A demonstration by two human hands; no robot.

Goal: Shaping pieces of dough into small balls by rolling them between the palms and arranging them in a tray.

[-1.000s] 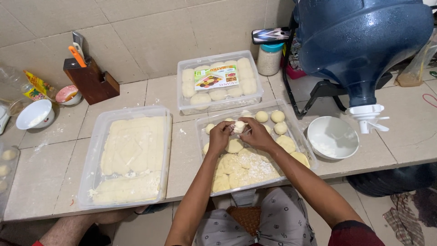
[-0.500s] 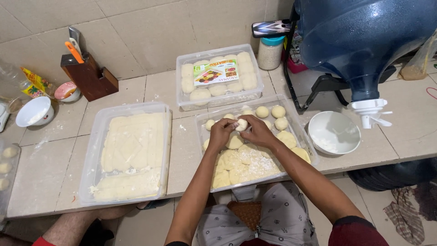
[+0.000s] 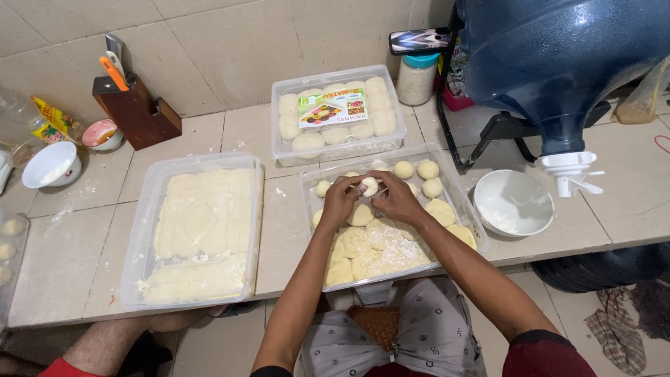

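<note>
Dough ball (image 3: 369, 186) unmoved, between both hands' fingertips (image 3: 357, 187)

Three plastic tubs (image 3: 143, 230), two white bowls (image 3: 513, 202).

You held a dough ball (image 3: 369, 186) in both hands over the middle tray (image 3: 464, 209), your left hand (image 3: 340, 201) just left of the ball, your right hand (image 3: 398, 199) just right. Left of that tray sat the tray of dough slab (image 3: 139, 230). Behind it stood the lidded box (image 3: 279, 132). Right of it lay a bowl (image 3: 513, 202), under the water jug (image 3: 558, 63).
</note>
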